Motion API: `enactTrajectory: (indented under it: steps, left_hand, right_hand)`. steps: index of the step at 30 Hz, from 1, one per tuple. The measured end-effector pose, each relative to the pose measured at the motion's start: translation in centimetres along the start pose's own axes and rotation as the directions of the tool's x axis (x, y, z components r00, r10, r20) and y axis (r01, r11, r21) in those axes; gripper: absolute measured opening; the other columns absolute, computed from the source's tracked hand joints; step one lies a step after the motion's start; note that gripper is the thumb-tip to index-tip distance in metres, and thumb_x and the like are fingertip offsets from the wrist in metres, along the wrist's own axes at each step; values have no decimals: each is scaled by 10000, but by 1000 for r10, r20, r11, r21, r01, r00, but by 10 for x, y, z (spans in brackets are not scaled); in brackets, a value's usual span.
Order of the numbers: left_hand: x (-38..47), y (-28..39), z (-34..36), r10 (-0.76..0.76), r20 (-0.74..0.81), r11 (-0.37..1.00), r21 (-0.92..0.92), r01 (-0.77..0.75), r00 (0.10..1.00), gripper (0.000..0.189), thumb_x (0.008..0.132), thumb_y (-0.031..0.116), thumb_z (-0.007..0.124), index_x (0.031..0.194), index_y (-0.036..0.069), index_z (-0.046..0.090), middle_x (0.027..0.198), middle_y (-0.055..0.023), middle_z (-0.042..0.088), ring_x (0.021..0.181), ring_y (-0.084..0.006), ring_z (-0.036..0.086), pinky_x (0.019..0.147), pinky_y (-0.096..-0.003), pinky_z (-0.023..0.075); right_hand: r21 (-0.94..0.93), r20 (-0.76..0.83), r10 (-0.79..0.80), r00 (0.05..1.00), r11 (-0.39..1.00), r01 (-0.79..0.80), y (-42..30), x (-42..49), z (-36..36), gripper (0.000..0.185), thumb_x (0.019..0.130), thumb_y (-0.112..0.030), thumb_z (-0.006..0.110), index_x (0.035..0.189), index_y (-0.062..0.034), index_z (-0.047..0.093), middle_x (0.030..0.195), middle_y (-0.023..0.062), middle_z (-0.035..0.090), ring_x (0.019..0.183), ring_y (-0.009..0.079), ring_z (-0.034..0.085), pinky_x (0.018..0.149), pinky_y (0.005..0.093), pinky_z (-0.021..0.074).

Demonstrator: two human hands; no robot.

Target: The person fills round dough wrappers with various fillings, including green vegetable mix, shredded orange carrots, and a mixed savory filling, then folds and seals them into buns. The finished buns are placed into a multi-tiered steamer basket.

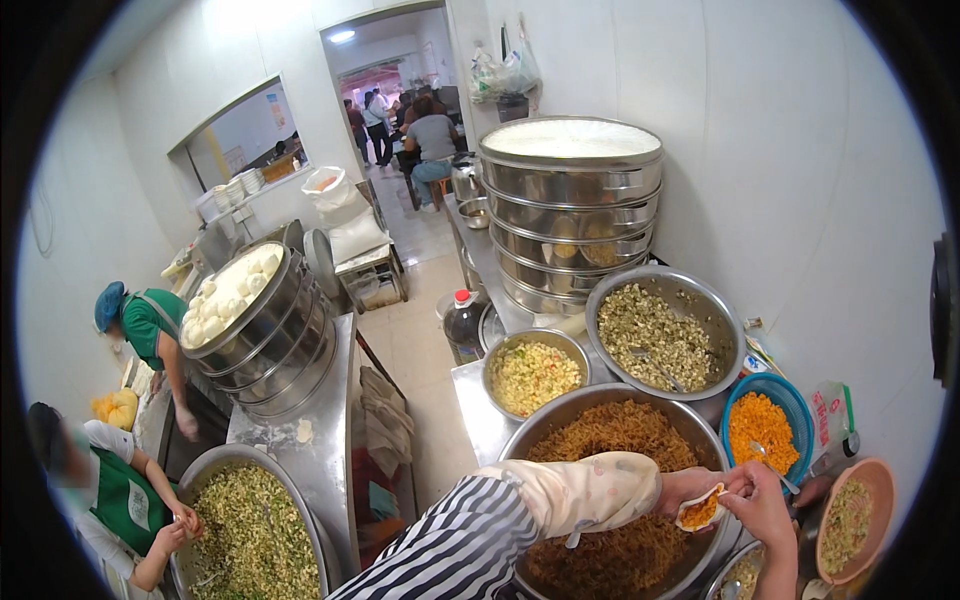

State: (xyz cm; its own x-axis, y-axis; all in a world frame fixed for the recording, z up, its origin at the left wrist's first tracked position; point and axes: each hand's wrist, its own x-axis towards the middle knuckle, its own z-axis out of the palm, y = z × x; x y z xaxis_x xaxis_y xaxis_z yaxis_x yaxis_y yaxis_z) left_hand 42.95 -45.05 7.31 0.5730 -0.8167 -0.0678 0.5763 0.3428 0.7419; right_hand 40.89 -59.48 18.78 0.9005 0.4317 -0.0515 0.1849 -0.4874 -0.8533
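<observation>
My left hand (681, 489), at the end of a striped sleeve with a cream oversleeve, holds a round dough wrapper (684, 519) cupped in its palm. Chopped orange filling (701, 513) sits inside it. The thumb and fingers of my right hand (759, 501) pinch the wrapper's edge from the right. Both hands are over the right rim of a large metal basin (517, 442) of brown shredded filling (600, 562). Just beyond my right hand, a blue plastic basket (729, 409) holds chopped orange filling, with a metal spoon (772, 465) in it.
Metal bowls of egg filling (534, 371) and chopped green-and-white filling (652, 337) stand behind the basin, before stacked steamers (570, 202). A pink bowl (879, 487) is at right. Left, a co-worker in a green apron (127, 495) and another in green (142, 322) work beside steamers (262, 360).
</observation>
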Motion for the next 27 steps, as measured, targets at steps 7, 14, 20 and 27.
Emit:
enactTrajectory:
  steps: [7,14,20,27]
  left_hand:
    - [-40,37,38,-247,57,819,-522,240,967,422,949,460,347,1128,108,496,1018,-77,601,813,-259,645,728,-415,571]
    - [-51,39,15,-20,-15,978,-207,17,1000,258,896,285,516,1049,78,529,900,-92,622,818,-221,639,648,-312,554]
    - [-27,46,23,-219,75,934,-272,231,973,259,954,251,421,1126,65,473,926,-128,615,822,-250,639,569,-285,551]
    - [-42,59,34,-224,65,906,-354,232,972,458,958,402,352,1227,48,461,1163,-144,561,953,-302,617,753,-402,575]
  right_hand:
    - [176,-125,89,988,982,-67,-8,-25,-16,111,755,-20,664,842,-14,595,607,-15,540,517,54,474,482,191,380]
    - [-1,-149,-132,980,991,133,-15,5,0,111,775,-91,667,784,-10,592,695,-9,528,645,72,479,576,235,403]
    - [-40,-130,-98,987,995,93,-15,-11,-15,96,793,-82,654,808,-12,591,707,34,563,632,109,514,587,269,433]
    - [101,-123,20,992,995,-8,-10,-19,-14,111,792,-74,659,861,-11,599,721,30,578,647,85,528,588,240,436]
